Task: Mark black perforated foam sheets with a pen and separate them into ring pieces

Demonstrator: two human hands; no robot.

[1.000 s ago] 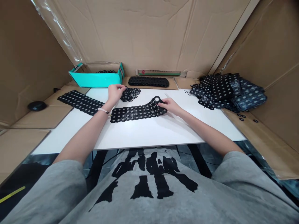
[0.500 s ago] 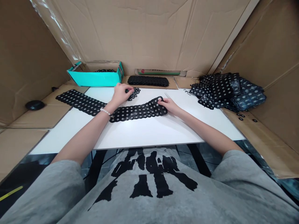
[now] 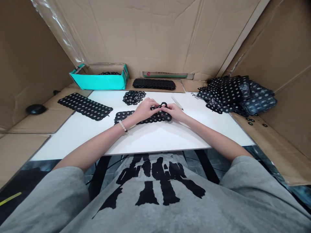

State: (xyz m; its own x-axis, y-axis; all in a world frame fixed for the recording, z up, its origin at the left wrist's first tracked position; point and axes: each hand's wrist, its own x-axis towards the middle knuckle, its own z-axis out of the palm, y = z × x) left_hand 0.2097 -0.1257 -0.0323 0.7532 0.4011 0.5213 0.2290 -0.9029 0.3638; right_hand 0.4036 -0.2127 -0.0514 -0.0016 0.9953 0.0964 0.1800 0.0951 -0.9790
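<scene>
A black strip with rows of round holes point(image 3: 124, 115) lies on the white tabletop, its right end lifted and curled. My right hand point(image 3: 176, 112) pinches that end between thumb and fingers. Across the strip reaches my left hand point(image 3: 145, 110), its fingers closed at the same end on what looks like a small black ring; the fingers partly hide it. Just behind my left hand is a pile of small black rings point(image 3: 133, 97). Another black holed strip point(image 3: 85, 106) rests flat to the left, apart from both hands.
A turquoise box point(image 3: 99, 82) with black pieces inside stands at the back left, beside a stack of black strips point(image 3: 154, 84). A white pen-like tool point(image 3: 177, 103) lies behind my right hand. Black dotted pieces point(image 3: 233, 94) are heaped at right; a black mouse point(image 3: 36, 109) sits at left.
My left hand has moved from the ring pile rightward and nearer to me, meeting my right hand at the strip's end. The strip's end is more curled up now.
</scene>
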